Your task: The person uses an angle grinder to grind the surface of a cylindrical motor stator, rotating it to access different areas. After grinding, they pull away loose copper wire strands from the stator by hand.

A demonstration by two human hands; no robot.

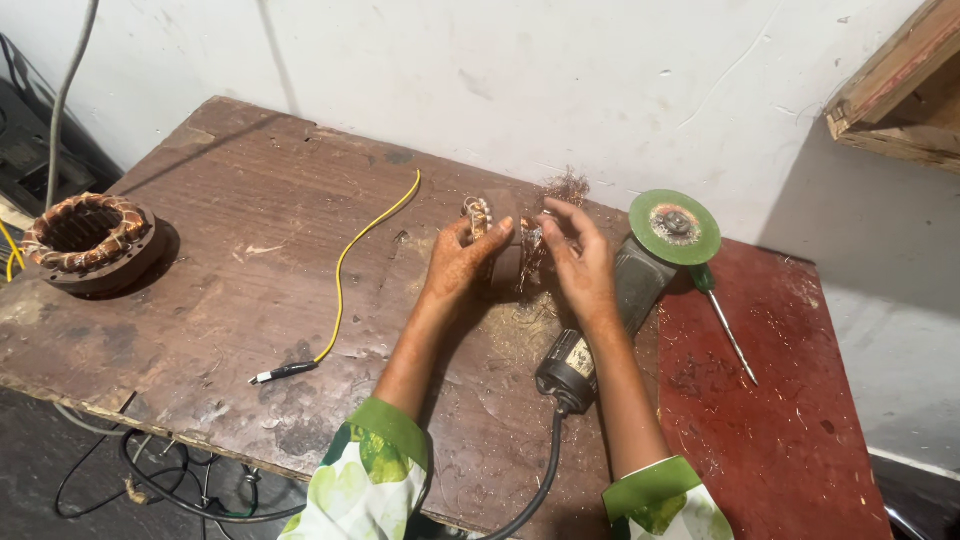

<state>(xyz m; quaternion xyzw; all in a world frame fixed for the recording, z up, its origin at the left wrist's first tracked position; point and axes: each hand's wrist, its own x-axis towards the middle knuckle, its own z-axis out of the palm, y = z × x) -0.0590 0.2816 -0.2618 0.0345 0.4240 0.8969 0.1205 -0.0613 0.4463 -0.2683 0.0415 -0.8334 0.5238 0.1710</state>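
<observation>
Copper wire is what I see in the middle of the wooden table [230, 230]. My left hand [462, 262] pinches a small motor part [480, 215] between thumb and fingers, holding it up just above the table. My right hand [580, 262] is close beside it, fingers bent and pressed on a bunch of thin copper wire [533, 250] that hangs between the two hands. More loose wire [566, 186] sits in a messy ball behind the hands, near the wall.

I think the wire is partly pulled off the small part. Some is out and lying loose, and some looks as if it is on the part yet. So the job seems about half done, but that is only my guess.

A grinder [630, 290] with a green disc [674, 227] lies under my right arm, touching nothing I hold. A screwdriver [722, 315] lies beside it on the red board [790, 430]. A yellow wire [345, 270] runs across the table, well apart from the hands. A big round coil [88, 240] sits at the far left edge.

My hands cover most of the small part, so I cannot tell its full shape. The thin wires blur together. The grinder's cord [540, 480] runs off the bottom of the picture.
</observation>
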